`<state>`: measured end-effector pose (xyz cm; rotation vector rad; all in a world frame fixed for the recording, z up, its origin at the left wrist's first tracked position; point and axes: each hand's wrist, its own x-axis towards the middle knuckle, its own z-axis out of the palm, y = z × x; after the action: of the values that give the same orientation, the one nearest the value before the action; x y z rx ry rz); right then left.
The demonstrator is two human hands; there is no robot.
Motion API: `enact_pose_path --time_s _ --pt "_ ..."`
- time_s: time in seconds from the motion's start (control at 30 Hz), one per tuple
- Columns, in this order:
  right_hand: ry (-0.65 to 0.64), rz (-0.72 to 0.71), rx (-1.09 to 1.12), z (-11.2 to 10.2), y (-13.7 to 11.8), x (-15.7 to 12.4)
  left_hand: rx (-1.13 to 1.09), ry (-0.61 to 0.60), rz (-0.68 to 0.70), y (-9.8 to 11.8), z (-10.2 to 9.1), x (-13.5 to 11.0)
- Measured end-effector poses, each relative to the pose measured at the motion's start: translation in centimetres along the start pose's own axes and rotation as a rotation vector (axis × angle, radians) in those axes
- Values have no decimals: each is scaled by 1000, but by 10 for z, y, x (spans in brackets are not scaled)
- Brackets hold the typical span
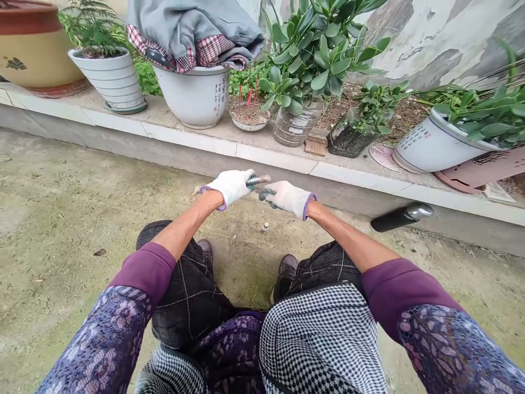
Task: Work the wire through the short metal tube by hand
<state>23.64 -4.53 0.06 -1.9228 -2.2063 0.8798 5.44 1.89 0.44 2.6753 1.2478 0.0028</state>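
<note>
My left hand (233,186), in a white work glove with a purple cuff, is closed around a short metal bolt (260,179). The bolt looks silvery and ridged, with a brownish end pointing right. My right hand (287,197) wears a matching glove with dark grey fingertips. Its fingers are curled together just below and right of the bolt's end; whatever they may hold is hidden. On the ground below both hands stands a small whitish piece with a brownish top (265,226), too small to name.
A black flask with a silver cap (402,216) lies against the ledge at the right. Along the tiled ledge (274,158) stand several potted plants, a white pot (192,98) heaped with grey clothing (197,33), and a wooden brush head (315,145). My knees and shoes flank the concrete ground.
</note>
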Motion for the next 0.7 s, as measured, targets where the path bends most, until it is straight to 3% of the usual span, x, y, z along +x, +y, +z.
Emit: enact_pose_path --time_s 0.1,0.17,0.27,0.33,0.53,0.7 --pt "29 -20 15 -6 -7 -7 135 -52 11 -1 8 -1" --pt "119 -53 27 -16 -4 -4 175 -86 48 1 11 -3" --pt "254 -27 92 -30 10 8 127 -86 123 7 10 -5" --pt "278 11 147 -32 19 17 34 -53 149 10 5 -7" --pt "93 136 327 0 18 25 -121 34 81 7 -4 -6" --pt "51 101 165 14 -4 15 -27 23 -21 0 -2 -2"
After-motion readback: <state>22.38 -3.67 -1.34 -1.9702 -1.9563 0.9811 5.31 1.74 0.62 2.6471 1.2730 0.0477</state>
